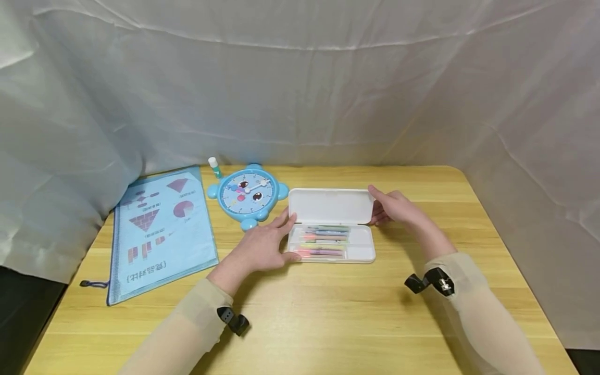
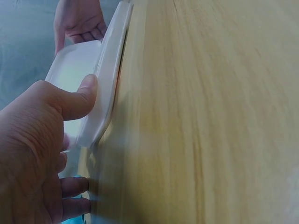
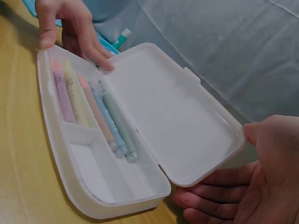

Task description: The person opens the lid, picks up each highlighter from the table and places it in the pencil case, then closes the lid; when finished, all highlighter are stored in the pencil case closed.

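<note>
A white pencil case (image 1: 361, 252) lies on the wooden table with its lid (image 1: 330, 205) raised at the back. Several pastel markers (image 3: 110, 123) lie in its left part, while the small front compartment at the right (image 3: 88, 163) holds none. My left hand (image 1: 264, 247) grips the left end of the case, thumb at the front corner and fingertips near the hinge. At the other end, my right hand (image 1: 396, 207) holds the lid's right edge, with the thumb on the rim and the other fingers behind it.
Left of the case lies a blue bear-shaped toy clock (image 1: 247, 191), with a glue stick (image 1: 214, 167) behind it. A blue zip folder (image 1: 164, 234) covers the table's left side. Grey curtain (image 1: 304, 94) hangs along the back and sides.
</note>
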{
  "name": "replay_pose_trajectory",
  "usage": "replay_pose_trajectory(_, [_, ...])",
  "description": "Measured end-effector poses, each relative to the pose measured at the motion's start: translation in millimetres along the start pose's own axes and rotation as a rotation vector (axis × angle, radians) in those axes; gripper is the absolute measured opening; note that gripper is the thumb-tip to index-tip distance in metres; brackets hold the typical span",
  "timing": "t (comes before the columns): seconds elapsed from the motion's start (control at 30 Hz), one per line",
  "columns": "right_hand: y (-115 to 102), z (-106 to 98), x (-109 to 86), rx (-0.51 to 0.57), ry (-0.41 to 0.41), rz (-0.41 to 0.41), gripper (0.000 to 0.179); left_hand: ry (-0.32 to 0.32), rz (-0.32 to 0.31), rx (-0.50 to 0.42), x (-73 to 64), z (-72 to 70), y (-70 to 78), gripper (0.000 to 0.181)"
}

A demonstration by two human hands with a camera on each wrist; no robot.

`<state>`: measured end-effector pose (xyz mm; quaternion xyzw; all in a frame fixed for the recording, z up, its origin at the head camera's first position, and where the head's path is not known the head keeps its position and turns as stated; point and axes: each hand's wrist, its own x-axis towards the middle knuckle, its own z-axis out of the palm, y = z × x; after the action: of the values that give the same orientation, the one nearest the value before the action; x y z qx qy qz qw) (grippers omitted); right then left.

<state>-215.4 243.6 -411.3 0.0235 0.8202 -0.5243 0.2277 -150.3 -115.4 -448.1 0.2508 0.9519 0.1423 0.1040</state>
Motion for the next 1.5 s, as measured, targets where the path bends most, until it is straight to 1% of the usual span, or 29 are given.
replay_pose_trajectory(0.1, [0,1,-0.6,0.038,-0.014,-0.003,0.078,0.018,-0.004,-0.029,-0.3,0.5,-0.3,0.119])
replay_pose_trajectory(0.27, [1,0,-4.1,0.056,-0.015,-0.017,0.076,0.061,-0.023,-0.084,1.4,2.3,-0.1,0.138])
replay_pose_trajectory(0.4, [4,0,-6.8,0.078,-0.028,-0.047,0.076,0.079,-0.046,-0.111,1.5,3.5,-0.4,0.143])
replay_pose_trajectory(0.5, [6,1,-8.9,0.104,-0.036,-0.077,0.075,0.081,-0.049,-0.121,0.1,4.0,-1.4,0.141])
replay_pose_trajectory(0.6, [9,2,-13.6,0.126,-0.039,-0.105,0.074,0.096,-0.034,-0.124,-0.9,4.3,-1.5,0.139])
replay_pose_trajectory(0.73, [14,1,-19.9,0.127,-0.051,-0.141,0.071,0.111,-0.016,-0.124,-3.0,5.0,-1.4,0.137])
replay_pose_trajectory(0.8, [16,0,-22.5,0.119,-0.065,-0.17,0.069,0.112,-0.018,-0.125,-3.8,5.7,-1.6,0.135])
replay_pose_trajectory(0.93, [23,-3,-27.0,0.087,-0.094,-0.238,0.061,0.128,-0.02,-0.143,-5.5,7.3,-1.7,0.129])
replay_pose_trajectory(1.1, [34,-5,-31.9,0.076,-0.149,-0.306,0.049,0.17,-0.024,-0.175,-8.2,10.4,-1.8,0.117])
replay_pose_trajectory(1.17, [36,-5,-33.6,0.066,-0.163,-0.315,0.047,0.188,-0.027,-0.197,-9.3,11.4,-2.0,0.111])
replay_pose_trajectory(1.3, [39,-5,-38.7,-0.024,-0.15,-0.317,0.044,0.204,-0.036,-0.224,-10.0,12.2,-1.5,0.105])
replay_pose_trajectory(1.4, [41,-4,-40.8,-0.068,-0.141,-0.317,0.042,0.207,-0.033,-0.225,-9.9,12.4,-1.2,0.104])
replay_pose_trajectory(1.5, [42,-3,-41.3,-0.084,-0.142,-0.314,0.044,0.211,-0.024,-0.218,-9.9,11.8,-1.9,0.103])
